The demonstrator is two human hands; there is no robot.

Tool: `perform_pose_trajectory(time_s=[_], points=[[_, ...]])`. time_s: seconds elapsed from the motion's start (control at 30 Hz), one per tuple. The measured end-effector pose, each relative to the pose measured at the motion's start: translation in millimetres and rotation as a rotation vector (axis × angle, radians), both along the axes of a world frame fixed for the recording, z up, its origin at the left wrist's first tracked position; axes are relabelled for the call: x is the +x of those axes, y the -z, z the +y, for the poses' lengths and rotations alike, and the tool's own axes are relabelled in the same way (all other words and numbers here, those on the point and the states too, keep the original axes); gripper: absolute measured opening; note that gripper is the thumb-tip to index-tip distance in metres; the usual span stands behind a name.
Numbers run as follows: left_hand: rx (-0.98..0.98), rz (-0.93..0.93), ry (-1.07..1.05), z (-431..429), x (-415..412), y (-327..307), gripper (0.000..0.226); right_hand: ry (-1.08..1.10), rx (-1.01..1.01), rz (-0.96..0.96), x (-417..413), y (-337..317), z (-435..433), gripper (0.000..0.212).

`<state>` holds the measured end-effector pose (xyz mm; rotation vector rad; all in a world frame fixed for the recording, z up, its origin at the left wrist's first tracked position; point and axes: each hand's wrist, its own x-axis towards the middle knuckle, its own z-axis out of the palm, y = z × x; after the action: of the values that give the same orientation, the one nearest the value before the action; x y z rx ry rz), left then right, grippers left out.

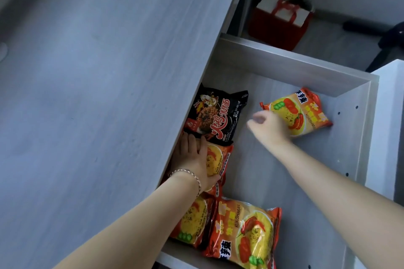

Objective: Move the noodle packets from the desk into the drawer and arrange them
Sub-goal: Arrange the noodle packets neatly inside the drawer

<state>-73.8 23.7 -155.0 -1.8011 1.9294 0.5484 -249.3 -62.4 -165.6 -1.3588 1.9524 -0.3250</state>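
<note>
The open drawer (295,67) is pale grey wood and holds five noodle packets. A black packet (218,113) lies flat by the drawer's left edge. Just below it an orange packet (218,159) lies flat, touching it. Two more orange packets (192,223) (244,231) overlap at the drawer's near end. Another orange packet (299,111) lies tilted near the drawer's far right corner.

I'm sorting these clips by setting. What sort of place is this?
Probably a home or dorm room: a grey wood-grain desk with an open drawer holding noodle packets, and a red gift bag on the floor.
</note>
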Motion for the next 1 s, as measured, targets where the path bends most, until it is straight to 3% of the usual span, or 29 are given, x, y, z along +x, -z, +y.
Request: perform_pose_trajectory(time_s=[0.07,0.13,0.2,0.23,0.3,0.33,0.4,0.47,0.5,0.53,0.6,0.67,0.77,0.93,1.0], points=[[0.022,-0.015,0.002,-2,0,0,0.105,0.373,-0.196,0.155,-15,-7,-4,0.055],[0.036,-0.03,-0.002,-3,-2,0,0.105,0.711,-0.015,0.173,-28,-8,-12,0.084],[0.04,-0.047,-0.003,-3,-3,1,0.105,0.838,0.276,0.08,-36,-3,-20,0.1],[0.038,-0.052,-0.002,-3,-4,2,0.105,0.856,0.332,-0.076,-35,-2,-27,0.095],[0.032,-0.059,-0.002,-2,-4,2,0.105,0.814,0.322,-0.508,-26,6,-42,0.063],[0.028,-0.06,0.001,-1,-4,3,0.105,0.825,0.27,-0.596,-20,5,-47,0.052],[0.028,-0.064,0.008,-1,-3,3,0.105,0.94,0.274,-0.789,-21,6,-52,0.056],[0.035,-0.072,0.009,-2,-2,4,0.106,0.719,0.437,-0.195,-29,3,-36,0.097],[0.041,-0.072,0.009,-2,-2,4,0.106,0.564,0.355,0.125,-31,4,-31,0.116],[0.046,-0.069,0.006,-2,-2,5,0.106,0.432,0.271,0.249,-36,2,-23,0.122],[0.05,-0.063,-0.001,-1,-1,6,0.106,0.277,0.109,0.159,-48,3,-3,0.115],[0.051,-0.054,-0.013,-1,0,7,0.107,0.07,0.012,0.068,-63,8,25,0.09],[0.047,-0.046,-0.029,1,0,9,0.108,-0.13,0.057,0.092,-79,18,67,0.058],[0.033,-0.026,-0.046,2,1,11,0.108,0.253,0.143,-0.149,-55,27,69,0.025],[0.023,-0.023,-0.045,3,1,12,0.108,0.393,0.2,-0.2,-41,27,61,0.036]])
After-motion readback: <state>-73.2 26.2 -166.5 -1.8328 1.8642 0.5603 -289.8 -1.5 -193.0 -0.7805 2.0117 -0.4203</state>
